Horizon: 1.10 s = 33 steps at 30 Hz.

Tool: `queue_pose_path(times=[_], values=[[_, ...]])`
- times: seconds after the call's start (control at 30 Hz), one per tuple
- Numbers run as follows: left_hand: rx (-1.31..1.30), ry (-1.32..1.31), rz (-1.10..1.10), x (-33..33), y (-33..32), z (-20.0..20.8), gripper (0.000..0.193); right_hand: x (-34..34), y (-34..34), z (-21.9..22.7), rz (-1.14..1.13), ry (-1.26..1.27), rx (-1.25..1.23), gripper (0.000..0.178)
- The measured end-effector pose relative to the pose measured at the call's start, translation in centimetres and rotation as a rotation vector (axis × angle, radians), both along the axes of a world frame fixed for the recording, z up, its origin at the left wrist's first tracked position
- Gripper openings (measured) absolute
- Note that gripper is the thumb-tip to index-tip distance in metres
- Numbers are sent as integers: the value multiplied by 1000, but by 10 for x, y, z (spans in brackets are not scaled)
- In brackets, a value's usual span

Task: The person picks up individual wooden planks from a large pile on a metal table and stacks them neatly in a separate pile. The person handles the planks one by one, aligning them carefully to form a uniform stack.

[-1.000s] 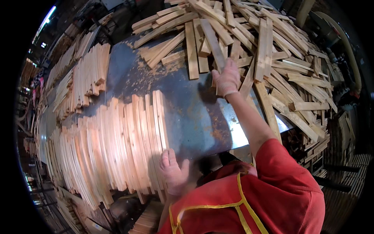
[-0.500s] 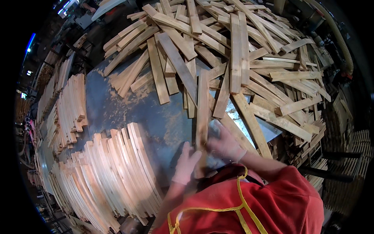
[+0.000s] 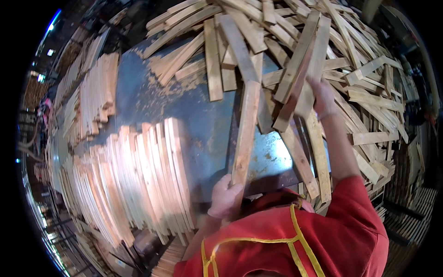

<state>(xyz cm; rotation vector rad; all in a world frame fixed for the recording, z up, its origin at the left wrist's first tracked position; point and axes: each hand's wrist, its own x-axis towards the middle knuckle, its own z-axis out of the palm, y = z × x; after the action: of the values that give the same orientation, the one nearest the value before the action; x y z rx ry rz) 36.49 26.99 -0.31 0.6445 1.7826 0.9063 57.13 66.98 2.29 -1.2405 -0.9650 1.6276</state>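
My left hand (image 3: 225, 198), in a pale glove, is closed round the near end of a wooden board (image 3: 246, 131). That board points away from me, and its far end meets a greyer board (image 3: 237, 46). Farther off to the right, my right hand (image 3: 323, 96) is gripping the edge of another wooden board (image 3: 314, 69), its fingers partly hidden and blurred. Beside this board, a second board (image 3: 299, 57) and a darker reddish board (image 3: 295, 94) lie at a slant on the heap.
A large loose heap of boards (image 3: 369, 99) spreads across the far and right side of the blue-grey metal table (image 3: 203, 124). Boards stand in a tight row (image 3: 147, 171) at the near left, with another row (image 3: 94, 92) behind. Sawdust (image 3: 170, 94) lies on the tabletop.
My right hand has left the first board and reached forward and right to a board on the heap. My left hand still holds the first board, now leaning more to the right.
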Motion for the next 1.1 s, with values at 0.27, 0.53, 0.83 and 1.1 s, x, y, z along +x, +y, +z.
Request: queue_pose_path(times=[0.27,0.53,0.83,1.1], values=[[39,408,281,-28,-104,-36,58,-71,-341,-68,665,-96,-81,58],[74,1149,-6,-55,-132,8,61,-189,-373,-83,1545,-393,503,63],[183,1043,-26,-41,-123,14,65,-166,-85,-14,201,-1505,629,99],[176,617,-50,10,-54,9,68,-116,-147,-19,314,-831,271,102]])
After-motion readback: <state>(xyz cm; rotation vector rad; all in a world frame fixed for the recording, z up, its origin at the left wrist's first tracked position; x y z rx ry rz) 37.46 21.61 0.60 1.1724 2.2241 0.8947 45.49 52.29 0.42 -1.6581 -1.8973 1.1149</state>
